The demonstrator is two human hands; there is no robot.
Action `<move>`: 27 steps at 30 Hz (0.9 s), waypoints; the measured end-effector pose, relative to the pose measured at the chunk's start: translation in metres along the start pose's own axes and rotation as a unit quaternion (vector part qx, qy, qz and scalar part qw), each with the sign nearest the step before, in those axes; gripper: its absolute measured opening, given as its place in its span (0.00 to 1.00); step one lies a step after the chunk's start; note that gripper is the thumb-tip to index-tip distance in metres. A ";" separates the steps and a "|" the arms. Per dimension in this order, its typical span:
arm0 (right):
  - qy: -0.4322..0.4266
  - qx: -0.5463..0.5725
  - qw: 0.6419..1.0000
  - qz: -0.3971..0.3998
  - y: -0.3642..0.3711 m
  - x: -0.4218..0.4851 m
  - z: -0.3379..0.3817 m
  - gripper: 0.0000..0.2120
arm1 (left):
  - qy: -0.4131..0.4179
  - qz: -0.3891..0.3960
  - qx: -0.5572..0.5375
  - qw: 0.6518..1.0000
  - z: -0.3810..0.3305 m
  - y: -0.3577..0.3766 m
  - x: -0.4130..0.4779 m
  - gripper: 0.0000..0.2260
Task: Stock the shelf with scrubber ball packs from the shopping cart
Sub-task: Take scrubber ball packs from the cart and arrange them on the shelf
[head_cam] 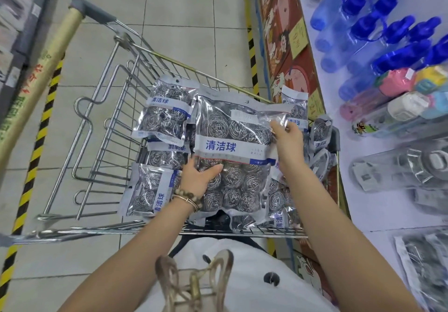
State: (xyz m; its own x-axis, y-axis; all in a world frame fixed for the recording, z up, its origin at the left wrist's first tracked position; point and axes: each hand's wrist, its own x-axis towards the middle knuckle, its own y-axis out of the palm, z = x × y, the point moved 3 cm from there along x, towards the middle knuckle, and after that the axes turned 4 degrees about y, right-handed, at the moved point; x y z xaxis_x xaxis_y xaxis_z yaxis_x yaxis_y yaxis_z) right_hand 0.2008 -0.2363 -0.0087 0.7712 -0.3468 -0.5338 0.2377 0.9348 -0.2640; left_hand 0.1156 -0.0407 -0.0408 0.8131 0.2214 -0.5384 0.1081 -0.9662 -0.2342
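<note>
Over the cart (109, 142), the pack (232, 146) lies with its long axis 12 to 6, left hand (198, 181) gripping its 7 o'clock edge, right hand (288, 140) pinching its 2 o'clock edge, nearer the shelf (363, 217) at 3 o'clock.

The top scrubber ball pack (232, 146) shows silver coils crossed by a white band with blue lettering, the shopping cart (116, 127) is silver-grey wire, the floor (189, 20) pale grey tile with yellow-and-black stripes (36, 146), and the upper-right bottles (388, 28) blue on a white shelf (363, 226) whose red-brown edge (286, 52) seems printed with cartoons.
</note>
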 end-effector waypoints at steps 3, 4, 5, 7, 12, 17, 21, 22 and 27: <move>-0.023 -0.045 0.999 -0.020 -0.025 0.017 0.000 0.21 | -0.008 -0.021 -0.010 1.000 0.000 0.002 0.000 0.39; -0.032 -0.063 0.997 -0.031 -0.033 0.026 0.000 0.21 | -0.011 -0.026 -0.018 0.999 0.001 0.002 0.000 0.38; -0.044 -0.081 0.995 -0.043 -0.041 0.035 0.004 0.22 | -0.020 -0.033 -0.031 0.999 0.002 0.002 0.001 0.38; -0.057 -0.134 0.988 -0.060 -0.052 0.058 0.013 0.22 | -0.026 -0.060 -0.065 0.996 0.004 0.000 0.006 0.37; -0.056 -0.280 0.957 -0.051 -0.049 0.108 0.024 0.22 | -0.031 -0.094 -0.088 0.991 -0.002 -0.003 0.014 0.26; 0.004 -0.399 0.917 0.002 -0.041 0.125 -0.013 0.30 | -0.016 -0.112 -0.088 0.990 -0.006 0.001 0.018 0.22; -0.007 -0.394 0.919 0.020 -0.030 0.105 -0.026 0.27 | 0.000 -0.126 -0.083 0.989 -0.015 0.006 0.011 0.15; -0.022 -0.403 0.914 0.027 -0.027 0.102 -0.029 0.26 | 0.000 -0.129 -0.078 0.989 -0.016 0.007 0.009 0.16; -0.079 -0.357 0.930 0.037 -0.020 0.102 -0.034 0.22 | -0.020 -0.138 -0.072 0.988 -0.013 0.008 0.012 0.27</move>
State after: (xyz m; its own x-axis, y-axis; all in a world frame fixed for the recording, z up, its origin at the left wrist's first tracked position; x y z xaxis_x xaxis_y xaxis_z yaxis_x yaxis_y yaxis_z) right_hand 0.2546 -0.2928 -0.0849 0.8608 -0.2158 -0.4610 -0.2278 0.6466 -0.7280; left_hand 0.1338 -0.0474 -0.0389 0.7187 0.4814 -0.5017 0.4053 -0.8763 -0.2603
